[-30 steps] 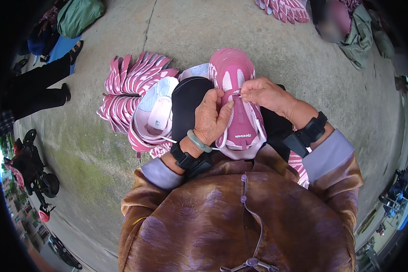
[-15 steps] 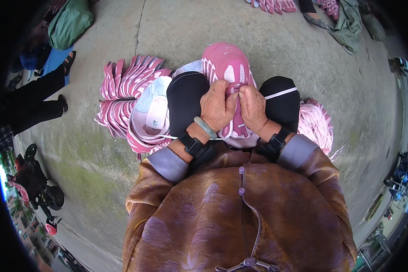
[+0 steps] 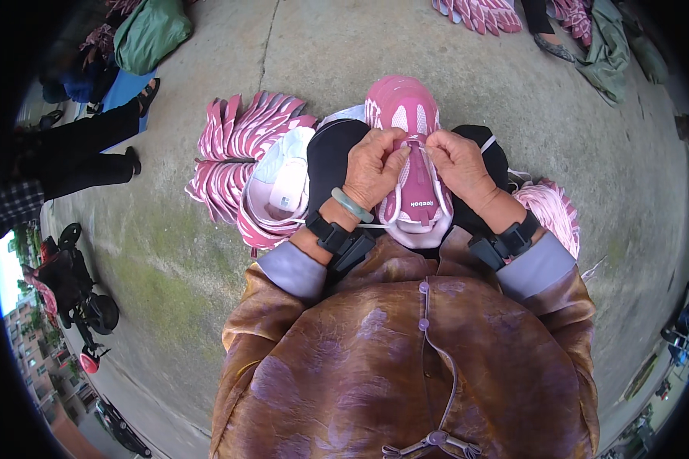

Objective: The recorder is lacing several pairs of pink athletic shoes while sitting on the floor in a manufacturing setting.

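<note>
Pink shoe [image 3: 407, 153] lengthwise, toe pointing away, both hands' grip pinching its white lace [image 3: 419, 151].

Soft daylight, sharp centre, fisheye-bent rim.

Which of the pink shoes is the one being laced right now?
The pink shoe on the lap, toe pointing away, with both hands pinching its white lace. The other shoe lies untouched to its left, sole side up.
</note>
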A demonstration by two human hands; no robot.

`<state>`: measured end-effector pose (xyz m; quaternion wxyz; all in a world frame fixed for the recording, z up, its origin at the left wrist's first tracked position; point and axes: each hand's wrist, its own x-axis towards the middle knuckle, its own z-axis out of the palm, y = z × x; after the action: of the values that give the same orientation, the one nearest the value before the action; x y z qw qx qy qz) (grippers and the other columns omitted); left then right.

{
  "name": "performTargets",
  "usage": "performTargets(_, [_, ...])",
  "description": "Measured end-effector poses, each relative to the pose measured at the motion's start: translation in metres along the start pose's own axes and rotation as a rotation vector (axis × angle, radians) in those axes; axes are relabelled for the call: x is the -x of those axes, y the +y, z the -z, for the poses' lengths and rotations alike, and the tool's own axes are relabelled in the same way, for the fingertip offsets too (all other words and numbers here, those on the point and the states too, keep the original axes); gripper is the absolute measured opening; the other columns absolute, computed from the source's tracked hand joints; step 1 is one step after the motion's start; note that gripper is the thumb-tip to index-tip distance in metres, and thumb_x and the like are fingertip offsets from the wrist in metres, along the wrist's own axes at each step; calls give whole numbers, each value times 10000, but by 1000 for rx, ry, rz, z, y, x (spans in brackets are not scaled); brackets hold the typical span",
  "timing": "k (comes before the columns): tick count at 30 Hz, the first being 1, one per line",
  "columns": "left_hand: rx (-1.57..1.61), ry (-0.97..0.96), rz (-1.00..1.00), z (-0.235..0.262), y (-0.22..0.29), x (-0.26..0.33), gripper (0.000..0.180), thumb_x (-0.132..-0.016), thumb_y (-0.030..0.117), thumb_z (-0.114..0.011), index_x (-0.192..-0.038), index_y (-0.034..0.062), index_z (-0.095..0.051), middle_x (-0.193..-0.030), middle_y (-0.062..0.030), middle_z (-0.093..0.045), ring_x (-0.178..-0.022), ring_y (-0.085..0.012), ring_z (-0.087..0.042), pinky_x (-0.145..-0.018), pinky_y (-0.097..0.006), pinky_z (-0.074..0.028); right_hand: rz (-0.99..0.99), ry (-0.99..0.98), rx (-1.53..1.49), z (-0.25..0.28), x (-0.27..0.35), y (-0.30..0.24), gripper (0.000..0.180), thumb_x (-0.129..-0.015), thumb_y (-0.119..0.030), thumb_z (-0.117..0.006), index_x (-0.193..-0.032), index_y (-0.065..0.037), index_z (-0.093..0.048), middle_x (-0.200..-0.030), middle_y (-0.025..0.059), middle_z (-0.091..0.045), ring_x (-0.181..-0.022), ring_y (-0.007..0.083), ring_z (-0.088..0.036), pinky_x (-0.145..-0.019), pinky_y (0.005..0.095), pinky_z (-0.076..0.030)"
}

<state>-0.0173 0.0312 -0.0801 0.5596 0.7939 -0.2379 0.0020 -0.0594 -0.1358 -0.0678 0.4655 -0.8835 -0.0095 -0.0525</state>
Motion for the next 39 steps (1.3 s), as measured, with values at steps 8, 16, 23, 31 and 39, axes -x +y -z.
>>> performTargets(8, [-129,-51,-151,1,1,-6,158,-699,12,-632,-846,19,-576,-713,-100,-552,-653,-234,-565,-578,-297,-448,-64,21,94,-19,-13,5,99,-760,-135,-551,-739,-38,-557,-672,158,-576,-658,326,-576,-582,375,-443])
performTargets(16, [-248,-37,-152,12,-1,-10,76,-749,41,-578,-782,16,-515,-688,-127,-537,-608,-276,-547,-551,-337,-436,-156,-281,-116,0,-18,7,88,-748,18,-518,-828,-12,-502,-648,96,-535,-571,155,-523,-545,270,-415])
performTargets(23, [-825,144,-215,133,-41,-20,51,-771,48,-521,-792,29,-478,-701,-166,-517,-619,-356,-533,-526,-413,-420,49,-22,237,5,-1,6,152,-699,-25,-491,-849,-35,-474,-764,144,-546,-673,286,-567,-583,350,-455])
performTargets(31, [-1231,-283,91,148,-77,11,101,-784,125,-480,-822,31,-474,-803,-169,-537,-611,-347,-569,-510,-417,-459,-100,-77,524,-17,0,-9,151,-751,-113,-485,-879,-33,-479,-819,171,-535,-651,306,-587,-560,384,-479])
performTargets(39, [-659,-236,-209,76,-25,-12,345,-738,45,-516,-1081,23,-488,-1049,-185,-542,-754,-337,-597,-630,-384,-499,-78,-41,535,-15,2,-7,129,-757,-104,-476,-858,-24,-473,-767,168,-545,-665,320,-580,-578,392,-476])
